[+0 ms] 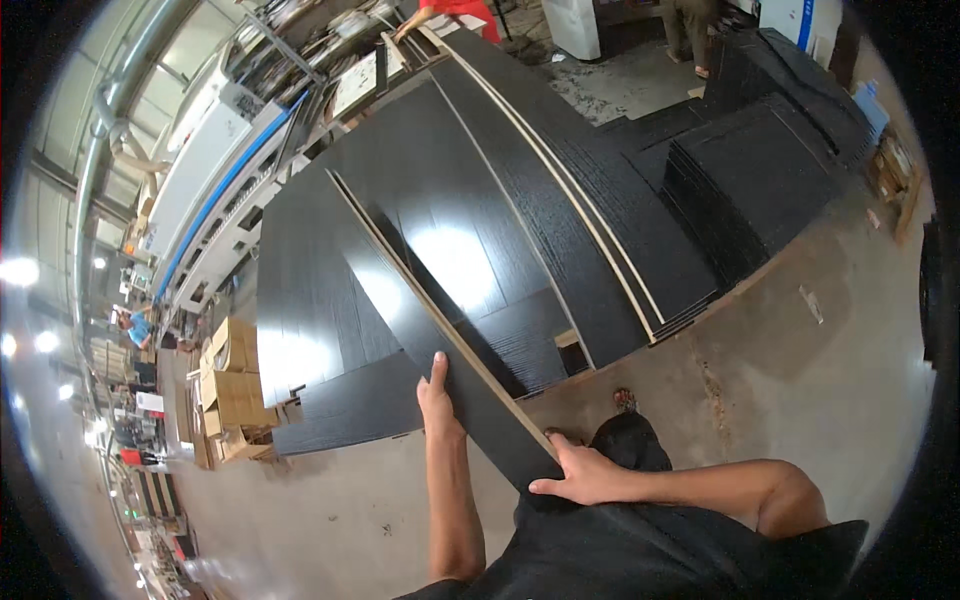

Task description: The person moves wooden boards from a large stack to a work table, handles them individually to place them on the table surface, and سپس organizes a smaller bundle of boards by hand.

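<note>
A long, narrow black board (pixel 485 420) with a pale raw edge lies slantwise across the view, its near end close to my body. My left hand (pixel 437 400) grips its left side, thumb up along the black face. At the near end, my right hand (pixel 590 474) clasps the board with the thumb on top and fingers around the pale edge. The far end reaches over wide black panels (pixel 395 135), which shine under the lights. Whether that end rests on them I cannot tell. Two narrow strips with pale edges (pixel 575 195) lie farther right.
A stack of black panels (pixel 750 175) stands at the right. Behind the left side is a long white machine with a blue stripe (pixel 225 165), with cardboard boxes (pixel 232 350) nearer. A person in red (pixel 475 12) reaches in at the far end; another person's legs (pixel 688 35) show farther right.
</note>
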The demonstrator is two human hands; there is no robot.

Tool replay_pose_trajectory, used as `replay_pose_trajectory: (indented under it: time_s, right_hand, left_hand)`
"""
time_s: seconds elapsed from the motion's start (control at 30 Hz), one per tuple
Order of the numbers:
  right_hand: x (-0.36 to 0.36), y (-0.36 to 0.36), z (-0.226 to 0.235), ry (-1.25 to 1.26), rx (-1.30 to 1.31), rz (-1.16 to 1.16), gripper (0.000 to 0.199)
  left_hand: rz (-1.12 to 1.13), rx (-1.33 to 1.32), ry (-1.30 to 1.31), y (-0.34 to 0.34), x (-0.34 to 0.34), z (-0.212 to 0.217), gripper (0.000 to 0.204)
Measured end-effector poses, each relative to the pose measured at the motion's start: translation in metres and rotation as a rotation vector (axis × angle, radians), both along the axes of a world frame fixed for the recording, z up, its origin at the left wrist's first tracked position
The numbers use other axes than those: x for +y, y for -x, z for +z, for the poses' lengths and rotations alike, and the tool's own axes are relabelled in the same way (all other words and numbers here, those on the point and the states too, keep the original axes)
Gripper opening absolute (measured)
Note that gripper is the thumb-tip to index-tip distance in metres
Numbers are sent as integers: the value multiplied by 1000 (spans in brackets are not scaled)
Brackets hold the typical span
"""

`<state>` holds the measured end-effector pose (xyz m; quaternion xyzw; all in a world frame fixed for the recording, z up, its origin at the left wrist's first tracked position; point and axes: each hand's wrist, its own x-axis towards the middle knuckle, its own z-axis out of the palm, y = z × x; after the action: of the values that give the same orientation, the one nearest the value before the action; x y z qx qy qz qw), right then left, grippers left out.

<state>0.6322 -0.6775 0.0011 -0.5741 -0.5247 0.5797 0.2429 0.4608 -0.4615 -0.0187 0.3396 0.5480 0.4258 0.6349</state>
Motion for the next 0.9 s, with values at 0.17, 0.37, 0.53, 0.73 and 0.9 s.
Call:
replay_pose_trajectory:
  time_s: [0.17, 0.37, 0.53, 0.73, 0.9]
  right_hand:
    - [5, -52, 34, 38, 354, -143, 91]
    - [-4, -77, 75, 124, 689, -592, 58]
    - [0, -96, 71, -30, 781, -772, 52]
    - [10, -110, 67, -51, 817, -827, 49]
    - [3, -102, 57, -49, 896, -898, 52]
  left_hand:
    - [-83, 72, -164, -73, 25, 86, 65]
    - [-248, 129, -142, -150, 72, 105, 66]
    - [-277, 101, -121, -202, 89, 83, 50]
    - [-271, 328, -111, -226, 104, 74, 54]
    - [-355, 484, -135, -236, 125, 83, 57]
